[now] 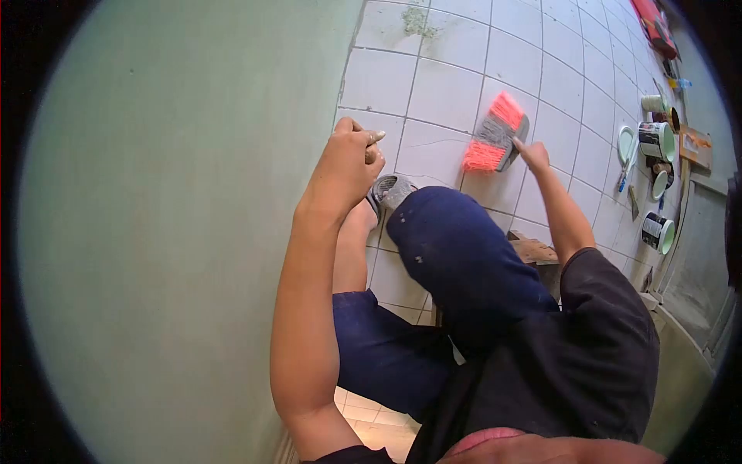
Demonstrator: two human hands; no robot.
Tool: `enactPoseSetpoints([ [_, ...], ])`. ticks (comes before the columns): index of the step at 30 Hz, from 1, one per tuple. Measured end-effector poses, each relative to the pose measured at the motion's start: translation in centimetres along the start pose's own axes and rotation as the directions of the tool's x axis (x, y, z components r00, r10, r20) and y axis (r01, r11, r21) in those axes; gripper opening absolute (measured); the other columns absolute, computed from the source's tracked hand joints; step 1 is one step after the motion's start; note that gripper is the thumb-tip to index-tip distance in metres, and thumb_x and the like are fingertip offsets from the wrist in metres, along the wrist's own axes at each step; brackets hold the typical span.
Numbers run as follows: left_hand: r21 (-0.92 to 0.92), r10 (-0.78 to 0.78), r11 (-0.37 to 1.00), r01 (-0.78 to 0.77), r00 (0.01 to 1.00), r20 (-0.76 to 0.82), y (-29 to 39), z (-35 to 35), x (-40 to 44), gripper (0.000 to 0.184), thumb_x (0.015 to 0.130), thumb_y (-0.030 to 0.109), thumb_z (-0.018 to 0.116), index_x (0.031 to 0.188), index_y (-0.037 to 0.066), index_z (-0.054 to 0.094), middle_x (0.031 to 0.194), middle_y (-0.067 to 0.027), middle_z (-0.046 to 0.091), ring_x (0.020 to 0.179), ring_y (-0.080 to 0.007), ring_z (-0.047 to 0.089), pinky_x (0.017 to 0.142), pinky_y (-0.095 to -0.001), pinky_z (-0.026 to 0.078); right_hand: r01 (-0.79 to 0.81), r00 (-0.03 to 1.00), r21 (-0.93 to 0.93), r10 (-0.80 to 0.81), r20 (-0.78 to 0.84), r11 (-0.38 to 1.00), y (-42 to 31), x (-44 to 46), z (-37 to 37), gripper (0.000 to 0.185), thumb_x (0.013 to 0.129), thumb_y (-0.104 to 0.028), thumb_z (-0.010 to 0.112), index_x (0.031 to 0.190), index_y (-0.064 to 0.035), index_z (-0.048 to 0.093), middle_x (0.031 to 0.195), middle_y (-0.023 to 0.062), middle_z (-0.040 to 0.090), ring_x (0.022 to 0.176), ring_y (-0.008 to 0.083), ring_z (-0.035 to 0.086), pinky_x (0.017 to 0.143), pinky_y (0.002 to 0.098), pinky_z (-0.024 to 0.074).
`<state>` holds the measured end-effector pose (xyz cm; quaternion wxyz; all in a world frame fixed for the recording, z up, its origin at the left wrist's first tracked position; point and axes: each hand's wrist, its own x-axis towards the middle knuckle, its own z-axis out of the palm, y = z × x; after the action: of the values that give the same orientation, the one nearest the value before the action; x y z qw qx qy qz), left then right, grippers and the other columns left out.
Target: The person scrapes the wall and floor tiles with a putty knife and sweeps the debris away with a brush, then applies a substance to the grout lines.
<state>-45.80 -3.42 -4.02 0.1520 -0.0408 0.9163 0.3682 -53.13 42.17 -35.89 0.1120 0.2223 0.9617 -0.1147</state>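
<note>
Beside the pale green wall [170,216], my left hand [357,151] is raised with its fingers curled together. Whitish marks show on its fingertips, and whether they pinch something small cannot be made out. Farther right, my right hand [535,156] grips a broom head [495,135] by its dark back edge. The bristles are pink at both ends and grey in the middle. They lie over the white floor tiles [448,89], slightly blurred.
Greenish crumbs [417,22] lie on the tiles near the wall. At the right stand paint cans [657,141], with a white lid [626,145] and a scraper [634,203] nearby. A red object [655,27] is at the upper right. My sandalled foot [380,189] is by the wall.
</note>
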Motion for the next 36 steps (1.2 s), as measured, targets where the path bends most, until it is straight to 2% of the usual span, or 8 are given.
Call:
enactPoseSetpoints([
  [1, 0.001, 0.005, 1.000, -0.005, 1.000, 0.002, 0.0, 0.6, 0.2, 0.027, 0.085, 0.011, 0.066, 0.107, -0.004, 0.070, 0.107, -0.0193, 0.059, 0.089, -0.0317, 0.063, 0.083, -0.0378, 0.051, -0.004, 0.894, -0.426, -0.187, -0.406, 0.905, 0.5, -2.0, 1.3, 0.071, 0.079, -0.062, 0.070, 0.098, 0.0069, 0.069, 0.064, 0.0123, 0.063, 0.055, 0.0212, 0.060, 0.056, 0.0376, 0.0480],
  [3, 0.027, 0.033, 0.999, -0.033, 0.999, 0.005, -0.1, 1.6, 0.8, 0.028, 0.085, 0.012, 0.068, 0.108, -0.004, 0.070, 0.107, -0.0195, 0.060, 0.091, -0.0316, 0.063, 0.083, -0.0374, 0.051, 0.205, 0.925, -0.387, -0.308, -0.224, 0.899, -5.2, -7.6, -3.6, 0.073, 0.088, -0.059, 0.061, 0.122, 0.0059, 0.059, 0.093, 0.0241, 0.068, 0.088, 0.0301, 0.068, 0.073, 0.0415, 0.0525],
  [5, 0.006, 0.049, 0.999, -0.049, 0.999, 0.004, -0.2, 2.7, 1.4, 0.028, 0.085, 0.013, 0.069, 0.108, -0.004, 0.070, 0.106, -0.0195, 0.060, 0.091, -0.0316, 0.063, 0.083, -0.0374, 0.051, 0.045, 0.696, 0.308, -0.251, 0.673, 0.950, -12.8, -11.1, -9.5, 0.080, 0.092, -0.059, 0.056, 0.135, 0.0070, 0.046, 0.118, 0.0278, 0.061, 0.109, 0.0342, 0.061, 0.083, 0.0450, 0.0514],
  [7, -0.017, 0.065, 0.998, -0.064, 0.998, 0.013, 0.1, 4.0, 1.5, 0.029, 0.085, 0.014, 0.071, 0.107, -0.004, 0.070, 0.105, -0.0195, 0.060, 0.092, -0.0315, 0.063, 0.083, -0.0374, 0.051, -0.522, 0.570, 0.767, -0.516, 0.640, 0.373, -18.2, -16.9, -9.7, 0.076, 0.096, -0.058, 0.050, 0.132, 0.0085, 0.043, 0.120, 0.0252, 0.060, 0.094, 0.0314, 0.066, 0.078, 0.0416, 0.0540],
  [9, -0.080, 0.073, 0.994, -0.069, 0.996, 0.052, 0.6, 4.7, 1.8, 0.028, 0.083, 0.014, 0.073, 0.105, -0.004, 0.070, 0.105, -0.0186, 0.061, 0.093, -0.0320, 0.063, 0.084, -0.0376, 0.051, -0.751, 0.513, 0.645, -0.489, 0.705, 0.142, -23.6, -19.3, -11.9, 0.057, 0.099, -0.042, 0.053, 0.127, 0.0075, 0.044, 0.112, 0.0243, 0.061, 0.090, 0.0305, 0.066, 0.073, 0.0375, 0.0561],
  [15, -0.075, 0.151, 0.987, -0.143, 0.982, 0.113, 0.9, 4.3, 1.6, 0.040, 0.077, 0.008, 0.077, 0.115, 0.001, 0.067, 0.109, -0.0179, 0.063, 0.098, -0.0326, 0.064, 0.089, -0.0375, 0.051, -0.723, 0.519, 0.690, -0.636, 0.570, 0.028, -25.8, -19.2, -7.6, 0.027, 0.098, -0.011, 0.051, 0.114, 0.0093, 0.044, 0.099, 0.0188, 0.059, 0.081, 0.0256, 0.067, 0.065, 0.0339, 0.0571],
  [27, 0.287, -0.190, 0.947, 0.141, 0.970, 0.151, -0.9, -1.6, 0.2, 0.046, 0.078, 0.014, 0.077, 0.119, -0.002, 0.064, 0.118, -0.0233, 0.064, 0.112, -0.0352, 0.062, 0.095, -0.0401, 0.048, -0.571, 0.635, 0.577, -0.131, 0.761, 0.585, -21.2, -15.0, 8.6, 0.028, 0.094, -0.017, 0.061, 0.089, 0.0107, 0.060, 0.079, 0.0168, 0.066, 0.057, 0.0254, 0.069, 0.040, 0.0332, 0.0519],
  [36, 0.275, -0.288, 0.931, 0.241, 0.947, 0.144, 0.3, -3.1, -0.1, 0.044, 0.083, 0.019, 0.074, 0.121, 0.000, 0.064, 0.117, -0.0237, 0.065, 0.109, -0.0373, 0.062, 0.093, -0.0418, 0.048, -0.632, 0.722, 0.655, 0.007, 0.692, 0.414, -26.4, -12.5, 10.0, 0.020, 0.090, -0.006, 0.059, 0.089, 0.0147, 0.059, 0.073, 0.0213, 0.065, 0.056, 0.0276, 0.068, 0.044, 0.0368, 0.0564],
])
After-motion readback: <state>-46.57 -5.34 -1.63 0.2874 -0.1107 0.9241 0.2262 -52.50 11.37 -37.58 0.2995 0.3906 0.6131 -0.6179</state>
